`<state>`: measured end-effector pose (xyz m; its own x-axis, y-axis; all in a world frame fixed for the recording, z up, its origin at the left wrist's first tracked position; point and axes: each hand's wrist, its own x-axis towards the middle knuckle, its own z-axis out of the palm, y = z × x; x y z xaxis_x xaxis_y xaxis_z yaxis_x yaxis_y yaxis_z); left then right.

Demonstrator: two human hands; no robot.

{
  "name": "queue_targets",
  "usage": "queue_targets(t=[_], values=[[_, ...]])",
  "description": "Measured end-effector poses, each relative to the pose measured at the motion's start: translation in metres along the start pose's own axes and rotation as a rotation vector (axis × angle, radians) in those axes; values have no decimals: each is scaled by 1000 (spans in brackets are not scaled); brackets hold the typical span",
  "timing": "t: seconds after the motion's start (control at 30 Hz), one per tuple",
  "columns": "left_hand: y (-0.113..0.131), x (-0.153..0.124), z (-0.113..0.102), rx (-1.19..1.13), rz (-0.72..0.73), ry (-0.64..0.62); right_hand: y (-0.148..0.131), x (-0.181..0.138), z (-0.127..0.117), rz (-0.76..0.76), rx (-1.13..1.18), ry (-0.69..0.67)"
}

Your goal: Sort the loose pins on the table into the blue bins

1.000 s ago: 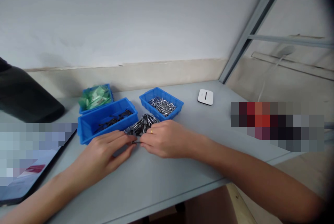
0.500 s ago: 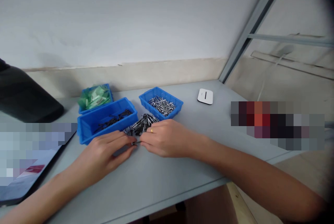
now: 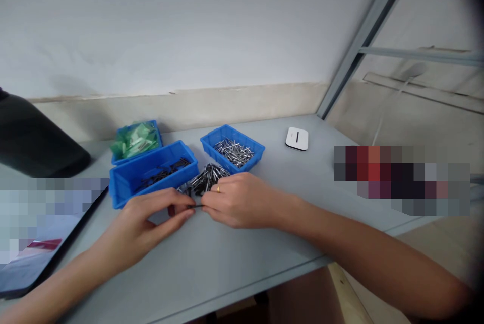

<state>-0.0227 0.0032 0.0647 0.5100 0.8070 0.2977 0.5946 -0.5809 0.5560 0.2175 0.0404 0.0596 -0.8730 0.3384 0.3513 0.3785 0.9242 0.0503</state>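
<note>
My left hand (image 3: 147,223) and my right hand (image 3: 236,200) meet fingertip to fingertip over the grey table (image 3: 227,263). Both pinch one small dark metal pin (image 3: 196,206) between them. My right hand wears a gold ring. Just behind the fingertips lies a loose heap of dark and silvery pins (image 3: 204,179). A long blue bin (image 3: 151,173) with dark pins stands behind my left hand. A smaller blue bin (image 3: 232,148) with silvery pins stands behind my right hand.
A third blue bin (image 3: 136,140) with green packets sits at the back left. A white flat device (image 3: 297,138) lies at the back right. A dark object (image 3: 34,142) and a tablet-like slab (image 3: 34,258) are at the left. The table's front edge runs below my forearms.
My left hand's fingers have lifted and curled a little more over the pin. The view has shifted slightly. My right hand stays in place.
</note>
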Motion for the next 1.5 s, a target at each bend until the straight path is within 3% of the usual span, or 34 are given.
queue_targets(t=[0.33, 0.57, 0.77, 1.13, 1.33, 1.5], values=[[0, -1, 5, -95, 134, 17, -3, 1, 5, -30, 16, 54], [7, 3, -2, -75, 3, 46, 0, 0, 4, -35, 2, 174], [2, 4, -1, -78, -16, -49, 0, -2, 1, -112, 16, 323], [4, 6, -2, -135, 4, -105, 0, -2, 1, -176, 4, 295], [4, 5, -1, -272, -74, -126, -2, -1, 3, -159, 13, 305], [2, 6, 2, -440, -223, -160, -4, -1, 5, -167, 29, 374]])
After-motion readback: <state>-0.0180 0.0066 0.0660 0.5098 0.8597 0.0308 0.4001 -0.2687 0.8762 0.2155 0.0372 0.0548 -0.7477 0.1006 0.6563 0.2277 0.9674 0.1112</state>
